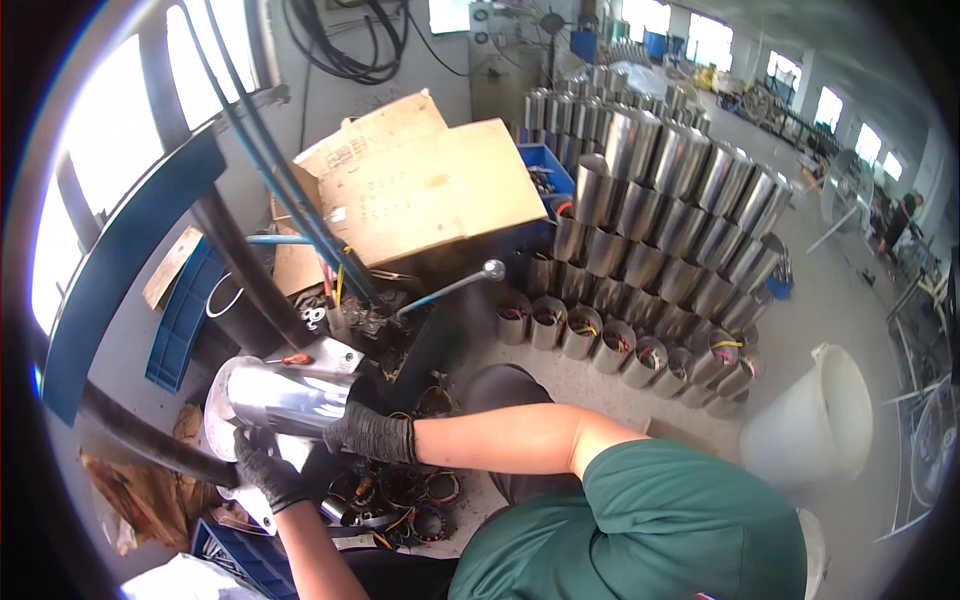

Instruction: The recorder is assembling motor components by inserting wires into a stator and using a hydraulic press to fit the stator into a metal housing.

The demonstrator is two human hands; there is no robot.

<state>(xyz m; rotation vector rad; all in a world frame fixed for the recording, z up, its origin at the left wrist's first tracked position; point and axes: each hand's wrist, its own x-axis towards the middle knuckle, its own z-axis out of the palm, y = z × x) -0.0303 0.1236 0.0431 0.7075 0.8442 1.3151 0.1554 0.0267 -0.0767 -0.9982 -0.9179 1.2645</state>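
A shiny metal cylinder (290, 398) lies sideways at the left, its far-left end against a pale round disc (217, 420). Around the cylinder's right end my right hand (372, 435), in a dark knit glove, is closed. My left hand (268, 470), gloved the same way, is at the lower left of the cylinder beside the disc. Its fingers are bent, and their tips are partly hidden, so I cannot tell whether they grip anything. A screwdriver with an orange handle (296, 359) lies just beyond the cylinder.
Stacked metal cylinders (640, 220) stand at the right, wires showing in the front ones. A cardboard box (420, 190) is ahead. A lever with a ball knob (493, 270) sticks out near it. Wound rings (430, 522) lie below my hands. A white bucket (810, 420) stands far right.
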